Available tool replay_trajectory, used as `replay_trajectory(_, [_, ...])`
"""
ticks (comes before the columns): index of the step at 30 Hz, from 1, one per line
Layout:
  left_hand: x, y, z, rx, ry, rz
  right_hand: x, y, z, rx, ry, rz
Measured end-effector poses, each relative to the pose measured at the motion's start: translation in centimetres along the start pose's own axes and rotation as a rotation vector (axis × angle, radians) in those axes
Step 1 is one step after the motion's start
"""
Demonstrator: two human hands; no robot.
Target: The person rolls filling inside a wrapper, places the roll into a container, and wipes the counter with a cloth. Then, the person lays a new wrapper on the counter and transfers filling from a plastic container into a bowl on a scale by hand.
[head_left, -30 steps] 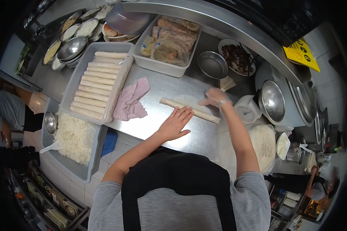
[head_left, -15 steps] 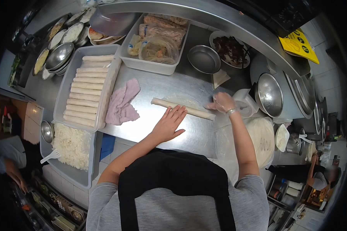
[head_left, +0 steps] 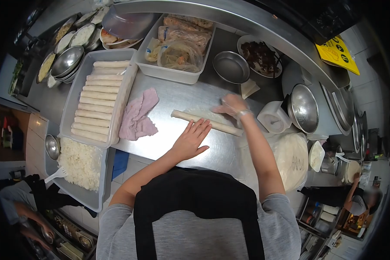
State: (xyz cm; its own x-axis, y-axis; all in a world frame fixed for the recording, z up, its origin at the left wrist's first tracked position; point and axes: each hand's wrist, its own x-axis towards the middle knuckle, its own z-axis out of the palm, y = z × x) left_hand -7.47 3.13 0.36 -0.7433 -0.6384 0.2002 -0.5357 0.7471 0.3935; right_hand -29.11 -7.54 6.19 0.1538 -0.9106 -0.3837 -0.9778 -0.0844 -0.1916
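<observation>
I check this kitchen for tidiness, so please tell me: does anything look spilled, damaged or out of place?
Nothing looks clearly spilled or damaged. Only the pink cloth seems slightly odd: it lies crumpled on the metal worktop, close beside the plastic tub of pale rolls, not folded away from food.

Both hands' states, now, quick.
Left hand: open, laid on the roll.
Right hand: gloved, open, beyond the roll; contact cannot be told.

White glare (head_left: 161,146) lies on a shiny stainless-steel tabletop (head_left: 169,93), a long silvery metal shelf (head_left: 229,13) beyond it, a pale tiled floor (head_left: 136,164) below
</observation>
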Motion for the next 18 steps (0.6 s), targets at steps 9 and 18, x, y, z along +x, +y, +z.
replay_trajectory(9, [-0.1,-0.2,0.0,0.0,0.011,-0.008,-1.4,2.7,2.2,-0.173,-0.118,-0.025])
replay_trajectory(18, [-0.2,-0.1,0.3,0.012,-0.017,0.013,-6.8,5.0,3.6,-0.025,0.045,0.254])
